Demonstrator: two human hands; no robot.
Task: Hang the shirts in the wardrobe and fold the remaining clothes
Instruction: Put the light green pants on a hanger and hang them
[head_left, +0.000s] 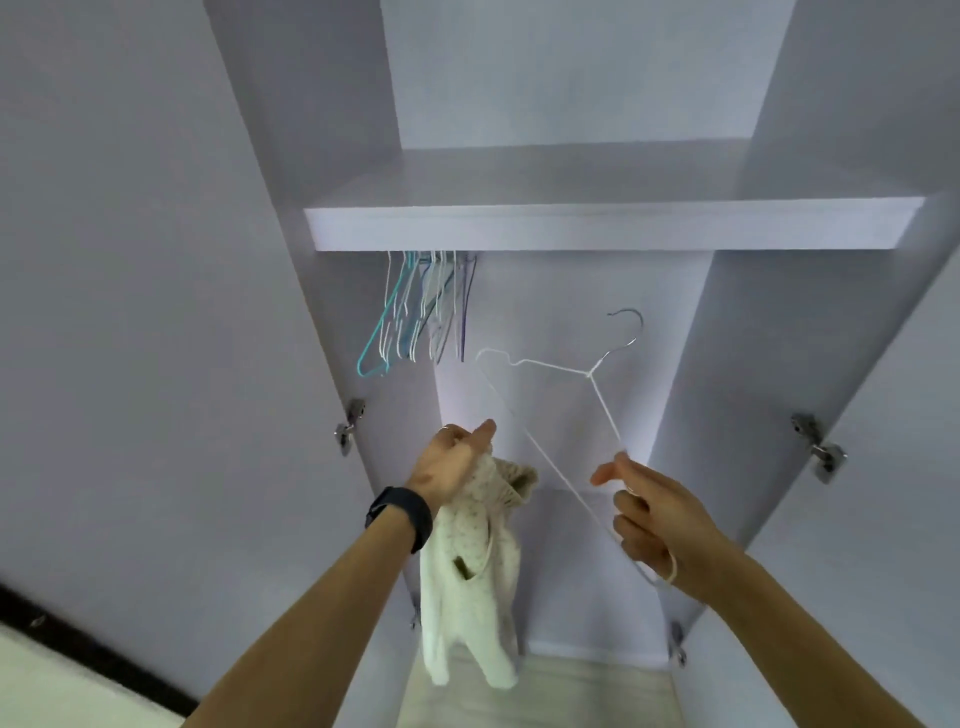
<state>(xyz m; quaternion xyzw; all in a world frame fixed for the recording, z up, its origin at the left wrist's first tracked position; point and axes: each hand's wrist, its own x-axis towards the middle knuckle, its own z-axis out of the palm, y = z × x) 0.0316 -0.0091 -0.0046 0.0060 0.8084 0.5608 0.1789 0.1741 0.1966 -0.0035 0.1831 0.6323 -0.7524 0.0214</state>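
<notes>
While left hand (457, 462) grips shirt (470, 566), right hand (649, 514) holds hanger (592, 374).

Soft, even, cool light fills the wardrobe (571, 78), tinting its panels pale lilac. The shelf (467, 228) front edge is brightest; beneath it lies a dim band, and a lighter patch glows on the back wall below. Wide-angle distortion splays the side panels outward. The garment (467, 587) below the shelf is motion-blurred; overall detail is soft.

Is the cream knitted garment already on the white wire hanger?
No. Cream knitted garment hangs from left hand; white wire hanger, bare, in right hand.
</notes>
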